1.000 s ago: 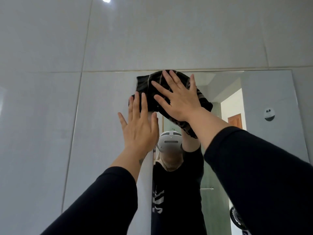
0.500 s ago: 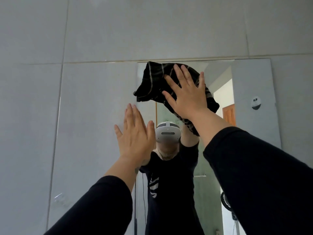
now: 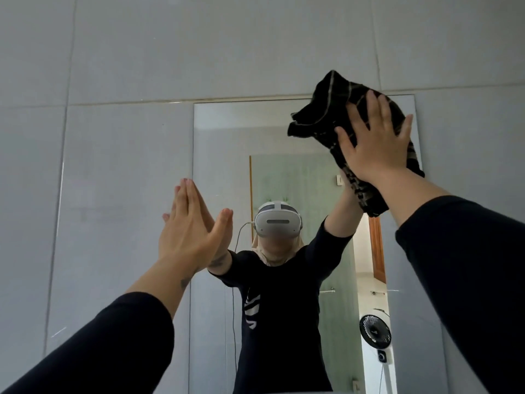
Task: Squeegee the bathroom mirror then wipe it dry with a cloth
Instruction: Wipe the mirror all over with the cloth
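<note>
The frameless bathroom mirror (image 3: 127, 223) fills the tiled wall ahead of me. A dark cloth with pale stripes (image 3: 326, 109) is bunched against the glass at the mirror's top right corner, and part of it pokes above the top edge. My right hand (image 3: 375, 146) presses flat on the cloth with fingers spread. My left hand (image 3: 190, 231) rests on the glass left of centre, lower down, with fingers straight and together and nothing in it. No squeegee is in view.
Grey wall tiles (image 3: 199, 46) surround the mirror. The reflection shows a person in a black top wearing a white headset (image 3: 277, 221), a small black fan (image 3: 374, 331), a frosted glass panel and a wooden door frame.
My right hand has slid the cloth to the right along the mirror's top edge into the top right corner. My left hand has stayed on the glass, left of centre.
</note>
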